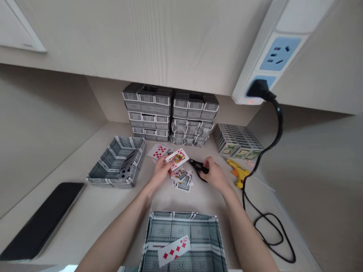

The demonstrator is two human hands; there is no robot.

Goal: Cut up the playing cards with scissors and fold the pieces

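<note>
A face playing card [177, 159] is held up between the thumb and fingers of my left hand [162, 170]. My right hand [213, 173] is wrapped round the handles of black scissors [197, 165], whose pivot end points toward the card. Under and in front of the held card lies a small heap of cut card pieces [184, 182]. Behind my left hand, whole cards [158, 150] with red hearts lie on the table. Nearest me is a box made of cards [187, 228], with a cut piece of a diamonds card [174, 251] in it.
Card-made boxes [150, 120] are stacked at the back. Another box [113, 181] holding cards stands left, near a black flat object [42, 223]. Card packs [238, 140], a yellow glue gun [239, 173] and a black cable [279, 130] from a power strip [270, 56] are right.
</note>
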